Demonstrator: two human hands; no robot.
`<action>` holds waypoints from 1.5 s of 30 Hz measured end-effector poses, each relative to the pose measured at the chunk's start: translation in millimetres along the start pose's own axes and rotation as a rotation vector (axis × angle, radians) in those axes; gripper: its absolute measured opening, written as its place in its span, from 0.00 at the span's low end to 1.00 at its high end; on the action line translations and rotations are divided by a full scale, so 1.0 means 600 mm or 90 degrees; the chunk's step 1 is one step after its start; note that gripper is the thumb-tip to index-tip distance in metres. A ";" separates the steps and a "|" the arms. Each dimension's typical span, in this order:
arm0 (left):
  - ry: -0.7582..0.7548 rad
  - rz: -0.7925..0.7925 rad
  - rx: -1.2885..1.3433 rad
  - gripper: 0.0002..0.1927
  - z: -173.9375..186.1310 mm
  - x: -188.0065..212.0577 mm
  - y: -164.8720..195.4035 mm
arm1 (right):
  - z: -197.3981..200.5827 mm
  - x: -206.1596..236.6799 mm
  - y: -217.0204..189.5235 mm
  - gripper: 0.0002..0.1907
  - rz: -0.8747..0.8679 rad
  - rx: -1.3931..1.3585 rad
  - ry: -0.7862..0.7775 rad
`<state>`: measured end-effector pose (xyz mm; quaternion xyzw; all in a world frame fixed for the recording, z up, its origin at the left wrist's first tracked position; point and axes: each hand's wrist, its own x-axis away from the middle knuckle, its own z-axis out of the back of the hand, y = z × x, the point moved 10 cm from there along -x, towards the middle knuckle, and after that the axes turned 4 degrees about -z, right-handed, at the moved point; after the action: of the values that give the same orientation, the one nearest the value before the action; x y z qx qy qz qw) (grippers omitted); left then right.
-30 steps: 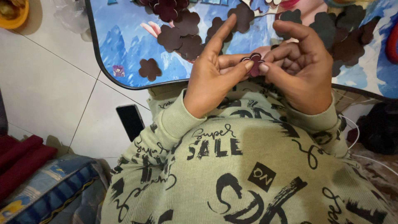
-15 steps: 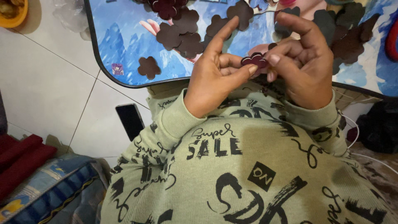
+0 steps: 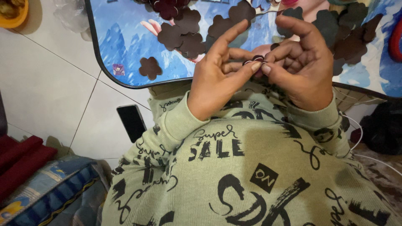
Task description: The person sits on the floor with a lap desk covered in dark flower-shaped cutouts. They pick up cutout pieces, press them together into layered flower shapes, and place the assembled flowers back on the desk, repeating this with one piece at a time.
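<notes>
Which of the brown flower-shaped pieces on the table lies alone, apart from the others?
The single brown flower piece near the table's front left edge; the others overlap in clusters farther back.

- Two hands: left hand (image 3: pixel 217 77) and right hand (image 3: pixel 303 69), meeting at centre-top of the frame.
- One small dark flower piece (image 3: pixel 256 59) pinched between them.
- One lone brown flower cutout (image 3: pixel 150 68) at upper left of the blue table (image 3: pixel 113 42); the overlapping ones above cannot be counted exactly.
- One black phone (image 3: pixel 131 122), left of centre.
- One yellow bowl (image 3: pixel 14 14), top left corner.

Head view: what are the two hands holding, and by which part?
A small dark maroon flower-shaped piece, pinched at its edges between the fingertips of the left hand and the right hand; its middle is mostly hidden.
</notes>
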<state>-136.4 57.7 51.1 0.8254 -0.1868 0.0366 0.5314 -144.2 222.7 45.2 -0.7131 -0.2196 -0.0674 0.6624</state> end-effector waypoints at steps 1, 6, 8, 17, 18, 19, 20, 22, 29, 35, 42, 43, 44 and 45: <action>0.002 0.008 0.003 0.36 0.001 0.001 0.000 | -0.005 0.001 -0.007 0.35 0.027 -0.003 -0.022; 0.001 0.009 -0.008 0.35 0.002 0.000 0.001 | -0.009 0.006 -0.015 0.34 0.095 -0.011 -0.052; -0.007 0.013 0.006 0.35 -0.001 -0.002 -0.003 | -0.008 0.008 -0.013 0.35 0.096 -0.017 -0.044; 0.005 -0.029 -0.090 0.31 0.009 -0.005 0.000 | 0.008 -0.006 -0.003 0.35 0.029 -0.083 0.040; 0.010 -0.029 -0.088 0.31 0.010 -0.004 -0.001 | 0.005 -0.004 -0.007 0.34 0.041 -0.071 0.028; 0.013 -0.029 -0.085 0.31 0.010 -0.004 -0.001 | -0.004 -0.002 -0.016 0.34 0.067 -0.051 -0.004; 0.016 -0.030 -0.083 0.31 0.010 -0.004 -0.002 | -0.012 0.001 -0.025 0.33 0.093 -0.030 -0.035; 0.025 -0.034 -0.071 0.31 0.010 -0.005 -0.001 | -0.021 0.003 -0.030 0.35 0.102 0.005 -0.056; 0.031 0.028 -0.052 0.33 0.008 -0.004 -0.010 | -0.004 0.001 0.001 0.40 0.001 -0.039 0.038; -0.019 -0.004 -0.082 0.32 -0.003 -0.004 0.001 | -0.003 0.004 -0.006 0.36 0.079 -0.033 0.008; -0.010 0.010 -0.056 0.34 0.002 -0.004 -0.004 | -0.005 -0.001 -0.007 0.39 0.018 -0.062 0.037; -0.011 0.009 -0.053 0.34 0.003 -0.004 -0.004 | -0.006 -0.001 -0.008 0.39 0.018 -0.062 0.035; -0.013 0.008 -0.049 0.34 0.003 -0.005 -0.004 | -0.005 -0.002 -0.008 0.39 0.015 -0.057 0.036; -0.014 0.004 -0.048 0.34 0.002 -0.006 -0.003 | -0.003 -0.003 -0.006 0.39 0.014 -0.052 0.037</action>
<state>-139.2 58.0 48.0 0.8044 -0.1963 0.0218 0.5603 -147.1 220.6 47.8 -0.7395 -0.1897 -0.0899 0.6397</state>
